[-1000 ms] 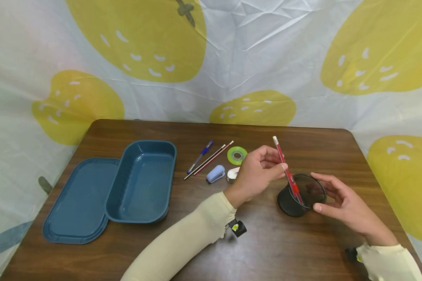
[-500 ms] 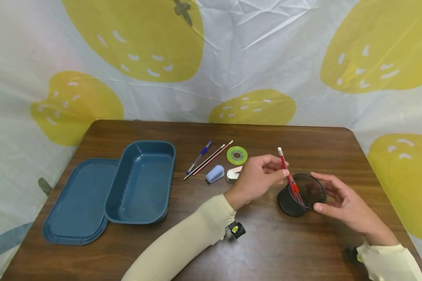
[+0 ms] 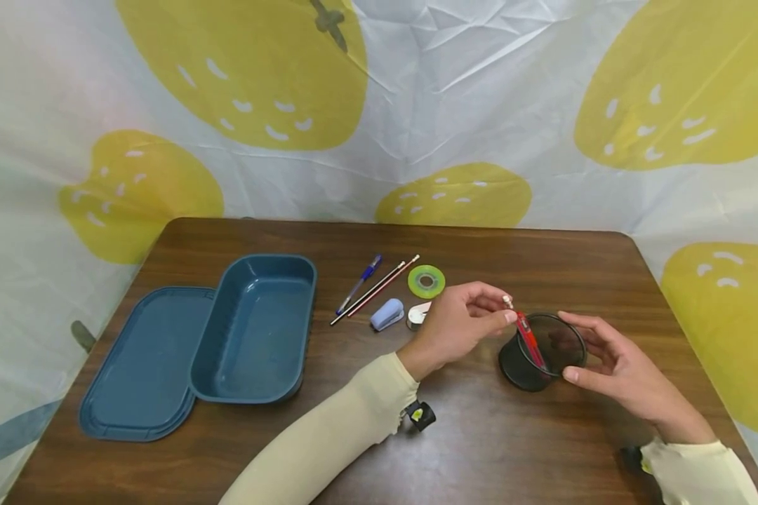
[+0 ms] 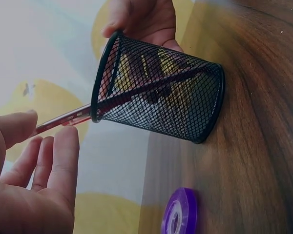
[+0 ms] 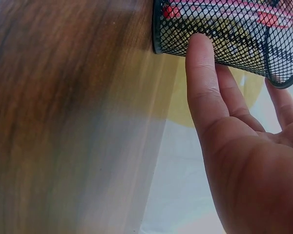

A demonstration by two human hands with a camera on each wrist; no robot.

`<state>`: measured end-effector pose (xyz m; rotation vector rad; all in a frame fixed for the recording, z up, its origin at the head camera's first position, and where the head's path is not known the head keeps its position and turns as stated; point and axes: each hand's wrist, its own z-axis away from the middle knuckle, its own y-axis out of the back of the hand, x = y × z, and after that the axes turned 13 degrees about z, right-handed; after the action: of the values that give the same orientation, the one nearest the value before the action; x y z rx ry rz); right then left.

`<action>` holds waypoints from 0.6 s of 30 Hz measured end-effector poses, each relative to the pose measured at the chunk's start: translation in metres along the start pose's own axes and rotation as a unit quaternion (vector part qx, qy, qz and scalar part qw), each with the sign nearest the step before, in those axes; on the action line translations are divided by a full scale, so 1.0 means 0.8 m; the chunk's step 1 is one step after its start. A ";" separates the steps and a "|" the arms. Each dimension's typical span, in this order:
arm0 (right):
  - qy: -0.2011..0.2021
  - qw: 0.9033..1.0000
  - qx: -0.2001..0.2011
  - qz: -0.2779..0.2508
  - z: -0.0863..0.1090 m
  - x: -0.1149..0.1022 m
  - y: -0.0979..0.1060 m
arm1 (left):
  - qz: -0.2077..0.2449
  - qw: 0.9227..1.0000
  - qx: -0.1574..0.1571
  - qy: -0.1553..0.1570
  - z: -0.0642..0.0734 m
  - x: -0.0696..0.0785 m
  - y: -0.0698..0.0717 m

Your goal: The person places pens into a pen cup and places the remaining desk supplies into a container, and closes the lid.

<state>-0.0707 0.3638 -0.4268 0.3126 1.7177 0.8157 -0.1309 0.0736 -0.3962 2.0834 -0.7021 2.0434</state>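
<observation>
In the head view, my left hand (image 3: pixel 456 322) pinches a red pencil (image 3: pixel 508 301) close to its white eraser end. The pencil's lower part is inside a black mesh pen cup (image 3: pixel 523 368), tilted against the rim. A red pen (image 3: pixel 528 340) leans in the cup beside it. My right hand (image 3: pixel 625 372) holds the cup from the right, thumb and fingers at its rim. From the left wrist, the pencil (image 4: pixel 58 121) shows slanting down through the mesh. The right wrist view has a finger (image 5: pixel 201 73) against the cup's wall.
Left of the hands lie a blue pen (image 3: pixel 358 284), two thin pencils (image 3: pixel 379 287), green tape (image 3: pixel 426 280), a light-blue stapler (image 3: pixel 387 314) and a white item (image 3: pixel 417 315), partly hidden. A blue box (image 3: pixel 253 337) stands farther left, partly over its lid (image 3: pixel 142 372).
My left hand has lowered the pencil deeper into the cup, so only its eraser end shows above the fingers. The right hand and cup have stayed in place.
</observation>
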 end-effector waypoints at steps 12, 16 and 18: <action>0.001 1.000 0.005 -0.005 -0.001 -0.001 -0.001 | -0.014 1.000 0.003 0.004 0.003 0.008 0.019; -0.011 1.000 0.008 0.004 -0.002 -0.001 0.000 | -0.028 1.000 0.007 -0.003 0.003 0.009 0.026; -0.005 1.000 0.006 0.004 -0.002 0.000 0.001 | -0.040 0.999 0.009 -0.009 0.002 0.010 0.030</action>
<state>-0.0720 0.3635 -0.4262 0.3316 1.7136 0.8099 -0.1396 0.0499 -0.3937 2.1069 -0.5951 1.9976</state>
